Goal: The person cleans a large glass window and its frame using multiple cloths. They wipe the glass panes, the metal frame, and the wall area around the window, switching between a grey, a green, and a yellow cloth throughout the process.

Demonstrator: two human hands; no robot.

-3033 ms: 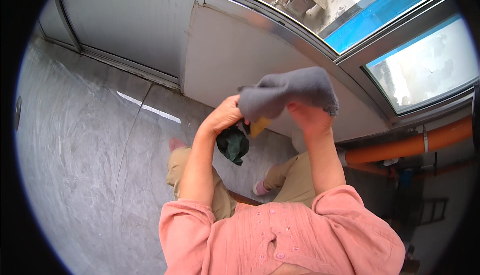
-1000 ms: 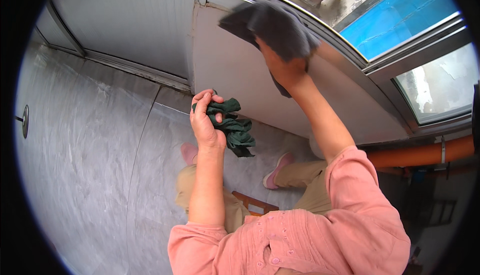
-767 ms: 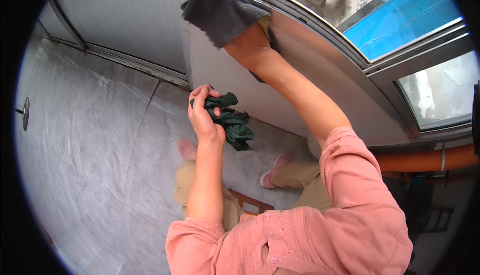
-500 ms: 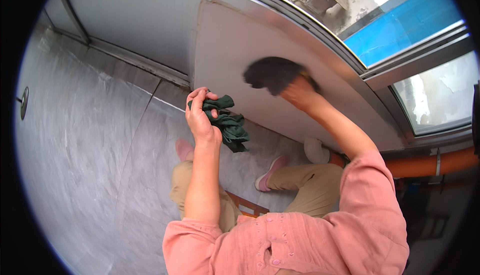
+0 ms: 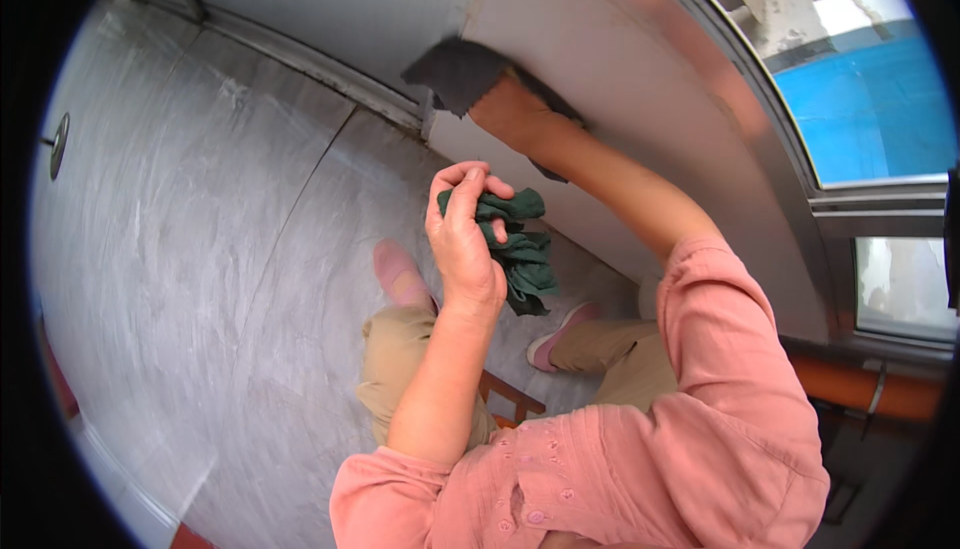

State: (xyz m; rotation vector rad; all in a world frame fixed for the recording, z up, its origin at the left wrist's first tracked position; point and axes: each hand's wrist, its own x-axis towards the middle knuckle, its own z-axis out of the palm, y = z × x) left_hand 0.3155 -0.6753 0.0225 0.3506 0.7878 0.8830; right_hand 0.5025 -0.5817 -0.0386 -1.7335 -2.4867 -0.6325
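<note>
1. Here, seen from above, a person in a pink shirt stands on a grey marbled floor (image 5: 180,249) beside a pale wall panel (image 5: 600,99) that runs under a window (image 5: 870,99).
2. Toward the left, the floor meets a metal track at the base of a white wall; a small round fitting sits near the far left edge.
3. At centre, the left hand (image 5: 462,244) is raised in front of the body, its fingers curled tightly round a bunched dark green cloth (image 5: 518,254), which hangs just to the right of the palm.
4. Up and slightly to the right of it, the right hand (image 5: 510,114) lies flat, fingers spread rather than clenched, pressing a dark grey cloth (image 5: 458,71) against the panel near its lower left corner.
5. The grey cloth lies up and away from the body; the right hand is on it, the left hand is well short of it.
6. The panel's long axis slants from upper left down to lower right, along the outstretched right forearm.
7. Further right, an orange pipe (image 5: 860,389) runs below the window frame.
</note>
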